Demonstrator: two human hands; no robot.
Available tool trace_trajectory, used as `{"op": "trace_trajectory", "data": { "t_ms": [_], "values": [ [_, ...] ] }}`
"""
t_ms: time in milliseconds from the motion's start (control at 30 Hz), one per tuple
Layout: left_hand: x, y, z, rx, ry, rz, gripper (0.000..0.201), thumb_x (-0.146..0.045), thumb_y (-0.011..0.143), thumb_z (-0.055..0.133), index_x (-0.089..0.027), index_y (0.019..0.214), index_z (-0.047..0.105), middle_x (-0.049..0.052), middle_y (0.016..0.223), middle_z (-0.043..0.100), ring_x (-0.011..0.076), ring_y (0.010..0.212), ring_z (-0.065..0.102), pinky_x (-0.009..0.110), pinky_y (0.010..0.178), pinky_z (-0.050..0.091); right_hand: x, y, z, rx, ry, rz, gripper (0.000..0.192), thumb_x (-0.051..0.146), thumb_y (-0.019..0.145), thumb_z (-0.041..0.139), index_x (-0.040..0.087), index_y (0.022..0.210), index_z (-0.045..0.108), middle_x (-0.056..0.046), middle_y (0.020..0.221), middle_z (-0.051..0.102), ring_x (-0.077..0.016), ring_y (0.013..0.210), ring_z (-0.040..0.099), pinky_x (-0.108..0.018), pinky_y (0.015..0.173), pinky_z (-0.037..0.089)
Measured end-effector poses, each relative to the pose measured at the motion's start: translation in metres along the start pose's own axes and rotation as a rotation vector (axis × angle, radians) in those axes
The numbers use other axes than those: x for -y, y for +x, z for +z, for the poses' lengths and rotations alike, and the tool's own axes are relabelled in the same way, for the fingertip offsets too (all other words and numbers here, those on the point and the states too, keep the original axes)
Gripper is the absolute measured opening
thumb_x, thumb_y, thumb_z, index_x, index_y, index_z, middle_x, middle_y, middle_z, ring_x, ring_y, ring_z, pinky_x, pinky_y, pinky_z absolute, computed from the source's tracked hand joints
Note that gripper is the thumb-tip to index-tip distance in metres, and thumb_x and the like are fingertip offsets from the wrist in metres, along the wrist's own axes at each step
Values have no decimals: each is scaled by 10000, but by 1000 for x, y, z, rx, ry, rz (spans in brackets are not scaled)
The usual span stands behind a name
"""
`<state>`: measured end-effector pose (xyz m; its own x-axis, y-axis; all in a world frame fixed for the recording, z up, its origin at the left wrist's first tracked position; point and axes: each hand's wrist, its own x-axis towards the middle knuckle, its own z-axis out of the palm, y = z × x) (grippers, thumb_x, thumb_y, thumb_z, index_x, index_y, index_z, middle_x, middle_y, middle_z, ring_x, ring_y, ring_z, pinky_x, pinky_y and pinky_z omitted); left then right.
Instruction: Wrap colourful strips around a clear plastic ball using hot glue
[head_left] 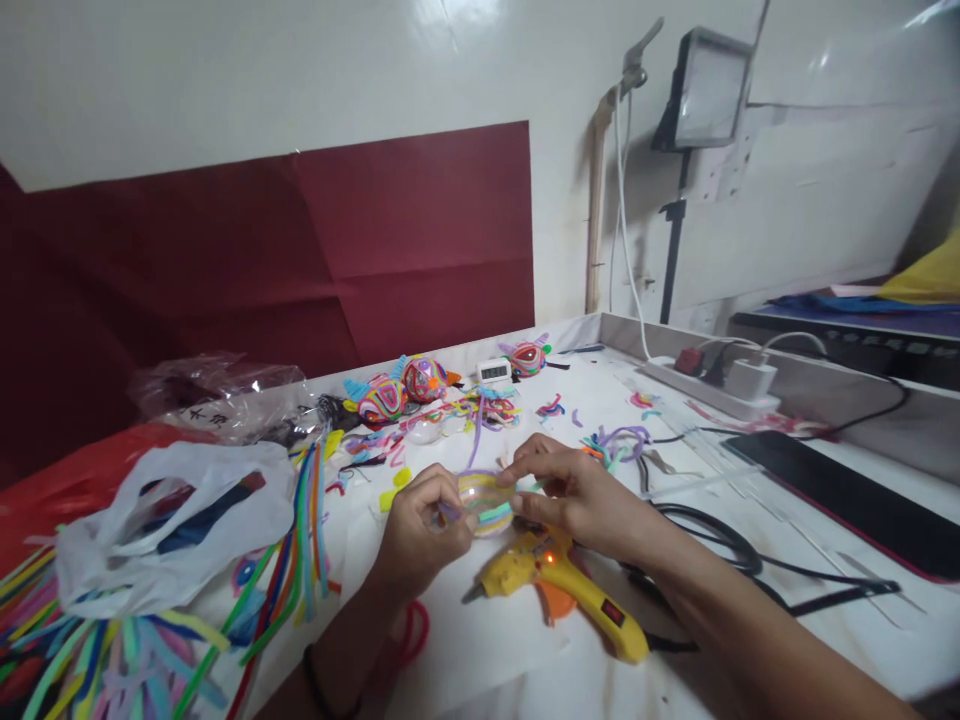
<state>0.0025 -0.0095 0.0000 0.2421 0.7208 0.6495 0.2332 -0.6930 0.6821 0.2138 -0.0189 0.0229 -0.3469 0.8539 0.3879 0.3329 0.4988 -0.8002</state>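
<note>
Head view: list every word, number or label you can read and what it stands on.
None can be read.
Small white digital clock: digits too small to make out.
Clear plastic bag: dark printed marks, blurred.
Yellow glue gun: no legible label.
Power strip: no readable marking.

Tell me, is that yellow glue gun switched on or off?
On, it seems: the glue gun lies on its side on the table, with a small orange light glowing on its body.

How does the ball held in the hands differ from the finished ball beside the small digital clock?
The held ball is mostly clear, with only a few coloured strips; the finished ball is fully covered in coloured coils. The held ball sits between both hands' fingers; the finished ball rests untouched on the table. Both are round and similar-sized.
</note>
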Motion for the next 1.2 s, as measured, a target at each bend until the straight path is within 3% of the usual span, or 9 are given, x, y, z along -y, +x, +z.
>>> {"op": "trace_trajectory", "data": {
  "t_ms": [233,467,1200],
  "values": [
    [-3,-1,0,25,16,20,162,-133,662,618,-204,593,489,1,646,486,167,663,509,274,589,411,3,-3,1,74,-60,-38,234,120,807,585,211,962,736,-58,996,566,-192,918,557,-307,742,429],
    [-2,-2,0,29,35,35,156,-106,636,600,-203,600,483,4,655,498,163,658,513,271,583,408,6,-5,3,112,-73,-46,150,115,835,544,185,827,676,-54,943,563,-194,898,555,-328,796,436],
    [-5,-2,1,51,66,5,148,-139,624,590,-207,585,465,9,646,494,170,646,507,276,572,390,1,-5,9,109,-84,-88,159,49,797,509,186,792,590,-34,911,522,-176,847,528,-306,749,414]
  ]
}}
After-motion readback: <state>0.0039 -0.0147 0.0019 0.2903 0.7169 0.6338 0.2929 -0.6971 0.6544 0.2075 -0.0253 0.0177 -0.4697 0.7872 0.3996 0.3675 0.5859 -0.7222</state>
